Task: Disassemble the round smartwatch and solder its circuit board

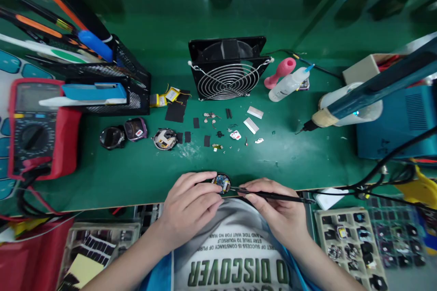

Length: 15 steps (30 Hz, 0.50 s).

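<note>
A small round device with its blue circuit board showing (221, 183) lies at the front edge of the green bench. My left hand (191, 204) grips it from the left, its fingertips on the rim and over the board. Black tweezers (273, 195) are held in my right hand (278, 207), between thumb and fingers, and their metal tip reaches the device's right side. Whether the tip touches the board is too small to tell. Beyond the hands lie a round silver open case (165, 139), black pads (207, 141) and a red-and-white piece (235, 135).
A fan (228, 70) stands at the back middle. On the left are a red multimeter (64, 141) and a mesh tool holder (133, 77). To the right are a clear bottle (288, 84), a blue-handled tool (362, 93) and a blue box (406, 122). Parts trays (317, 223) sit below the bench edge.
</note>
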Motion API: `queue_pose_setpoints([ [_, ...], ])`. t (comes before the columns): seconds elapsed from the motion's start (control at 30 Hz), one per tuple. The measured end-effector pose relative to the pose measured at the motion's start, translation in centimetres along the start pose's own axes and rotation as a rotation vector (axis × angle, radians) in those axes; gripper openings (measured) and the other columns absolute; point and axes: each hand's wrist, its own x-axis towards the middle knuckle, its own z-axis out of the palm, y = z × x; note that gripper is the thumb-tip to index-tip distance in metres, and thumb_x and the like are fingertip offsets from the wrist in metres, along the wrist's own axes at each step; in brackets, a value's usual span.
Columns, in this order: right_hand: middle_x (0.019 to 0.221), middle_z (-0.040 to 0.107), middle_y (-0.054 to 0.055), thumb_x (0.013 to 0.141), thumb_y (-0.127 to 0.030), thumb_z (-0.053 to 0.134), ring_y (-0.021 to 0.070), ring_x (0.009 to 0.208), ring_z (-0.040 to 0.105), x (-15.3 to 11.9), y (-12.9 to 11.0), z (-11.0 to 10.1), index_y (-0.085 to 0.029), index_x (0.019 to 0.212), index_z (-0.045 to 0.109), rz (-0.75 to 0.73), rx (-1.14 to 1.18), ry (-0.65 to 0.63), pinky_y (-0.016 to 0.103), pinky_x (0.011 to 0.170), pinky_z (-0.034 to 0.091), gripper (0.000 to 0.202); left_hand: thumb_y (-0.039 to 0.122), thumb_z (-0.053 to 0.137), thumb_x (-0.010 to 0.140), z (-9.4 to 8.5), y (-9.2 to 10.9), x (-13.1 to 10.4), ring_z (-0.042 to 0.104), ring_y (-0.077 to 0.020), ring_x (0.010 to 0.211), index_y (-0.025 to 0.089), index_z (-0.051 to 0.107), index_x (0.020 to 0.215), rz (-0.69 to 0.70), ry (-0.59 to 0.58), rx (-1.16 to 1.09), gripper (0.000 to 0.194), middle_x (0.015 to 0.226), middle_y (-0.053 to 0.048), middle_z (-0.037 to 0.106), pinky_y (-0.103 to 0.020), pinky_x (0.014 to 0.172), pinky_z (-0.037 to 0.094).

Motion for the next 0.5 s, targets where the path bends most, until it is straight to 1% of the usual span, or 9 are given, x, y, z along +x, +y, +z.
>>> queue_pose_setpoints([
  [0.13, 0.093, 0.081, 0.003, 0.092, -0.013, 0.073, 0.0173, 0.083, 0.078, -0.03, 0.04, 0.35, -0.024, 0.100, 0.079, -0.003, 0.004, 0.001, 0.027, 0.077, 0.063, 0.015, 0.010, 0.068, 0.092, 0.33, -0.04, 0.02, 0.071, -0.0192, 0.111, 0.019, 0.067, 0.095, -0.005, 0.018, -0.015, 0.009, 0.098, 0.000, 0.078, -0.034, 0.096, 0.054],
  [0.33, 0.098, 0.081, 0.001, 0.093, -0.008, 0.070, 0.0157, 0.090, 0.078, -0.31, -0.12, 0.71, -0.026, 0.102, 0.079, -0.062, 0.058, -0.028, 0.025, 0.082, 0.063, 0.022, 0.011, 0.068, 0.094, 0.69, -0.19, -0.27, 0.071, -0.0180, 0.110, 0.018, 0.066, 0.104, -0.016, 0.015, -0.012, 0.012, 0.099, 0.000, 0.077, -0.033, 0.096, 0.051],
  [0.5, 0.097, 0.080, 0.000, 0.092, -0.008, 0.071, 0.0143, 0.090, 0.077, -0.83, 0.14, 0.53, -0.027, 0.103, 0.077, -0.092, 0.001, 0.040, 0.024, 0.084, 0.062, 0.023, 0.009, 0.068, 0.094, 0.76, -0.11, -0.43, 0.070, -0.0194, 0.113, 0.018, 0.066, 0.106, 0.002, 0.017, 0.002, 0.015, 0.101, -0.001, 0.077, -0.034, 0.095, 0.050],
])
